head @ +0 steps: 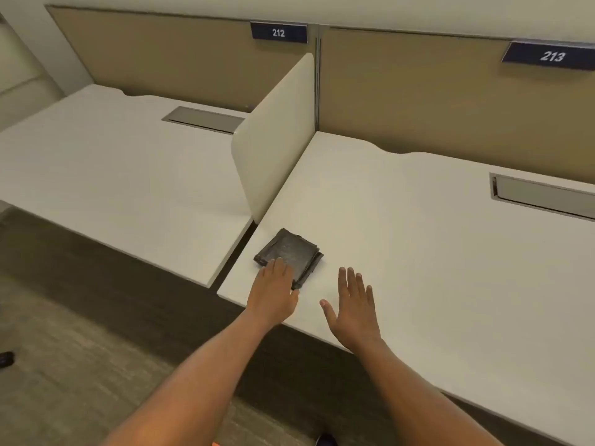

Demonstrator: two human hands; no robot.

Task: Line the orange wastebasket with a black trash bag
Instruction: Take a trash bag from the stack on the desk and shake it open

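Your left hand (273, 292) is open, palm down, fingers together and stretched out, lying over the near left corner of the bag (289, 254). Fingertips cover that corner; actual contact with the plastic looks likely but you can't confirm pressure. Nothing gripped. Your right hand (352, 305) is open too, fingers spread, thumb out to the left, hovering or resting just above the table (434, 252), just right of the bag and apart from it. It holds nothing.

The bag is black, folded into a flat, roughly square packet, sitting on the right table near its front left corner, just in front of the near end of the divider (273, 133). Its right and near edges show layered folds. It's turned at an angle to the table edge.

The divider is a cream upright panel standing between the two white tables. Left table (112, 175) has a grey cable flap (204, 119) set into it near the back. Right table has a similar flap (544, 196) at the far right. Behind both runs a tan partition (418, 91) with two dark blue number plates: 212 (278, 32) over the left spot, 213 (551, 56) over the right.

Floor is grey-brown carpet (64, 365). A small orange bit (215, 443) shows at the bottom edge between your forearms; too little visible to say what it is. A dark object (6, 358) sits at the left edge on the carpet, unclear.
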